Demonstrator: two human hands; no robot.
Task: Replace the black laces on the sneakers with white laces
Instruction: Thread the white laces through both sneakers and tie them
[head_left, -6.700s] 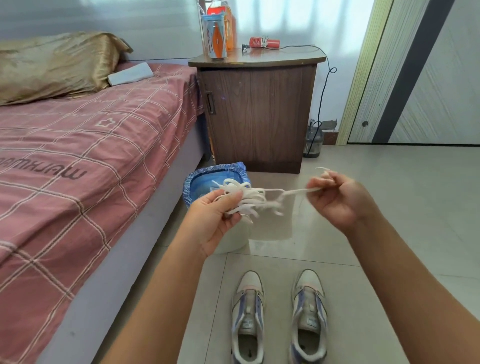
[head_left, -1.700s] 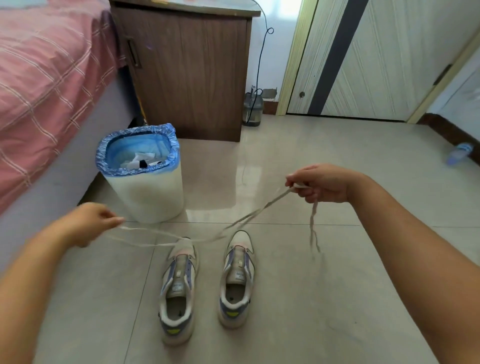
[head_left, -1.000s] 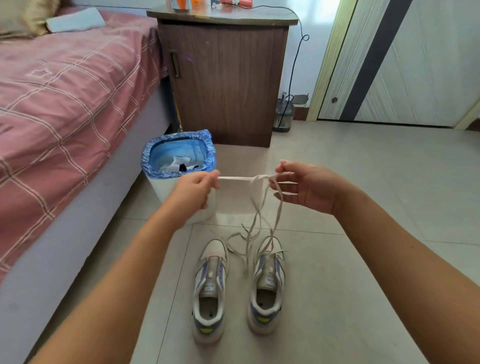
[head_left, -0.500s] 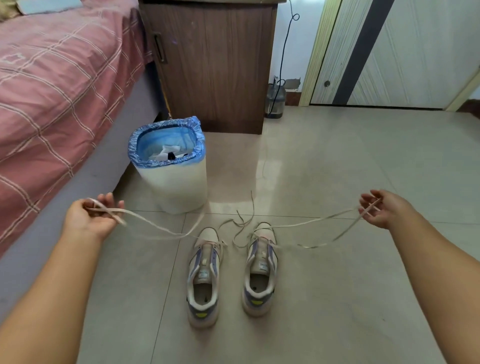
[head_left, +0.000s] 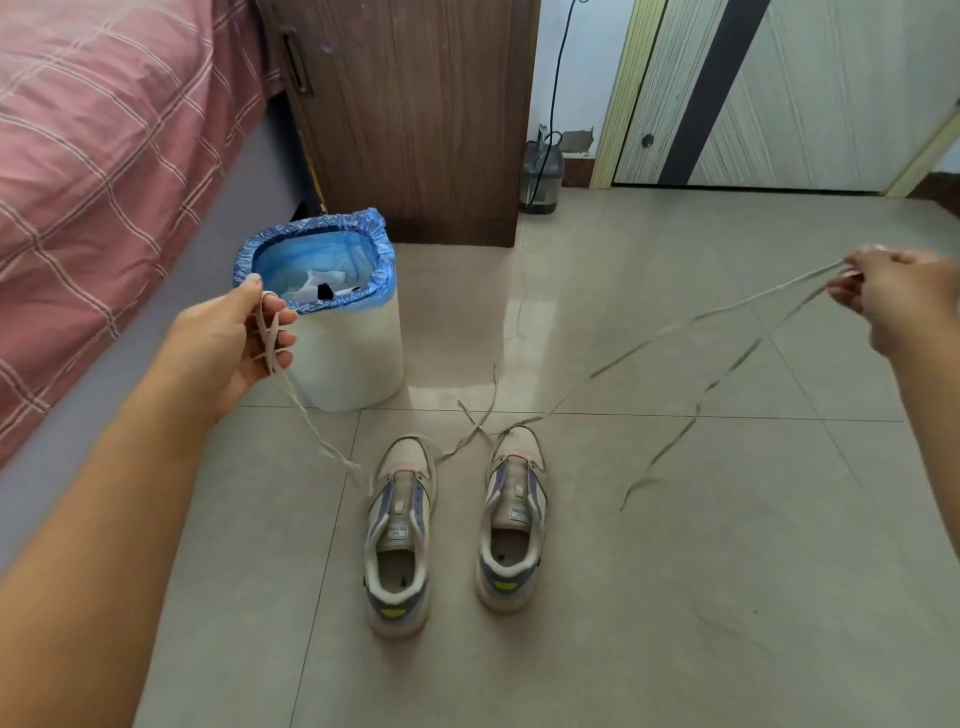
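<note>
Fingers (head_left: 280, 340) of each hand pinch white laces (head_left: 649, 338) above sneakers (head_left: 457, 525)

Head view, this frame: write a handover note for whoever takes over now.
Left hand holds one white lace looped over its fingers, trailing toward the left sneaker.
Right hand pinches the other white lace, which sags to the floor by the right sneaker.
Done: both sneakers, side by side on the tiles, show no laces.
Left: thread a white lace into each sneaker.
Lined bin stands behind them.
</note>
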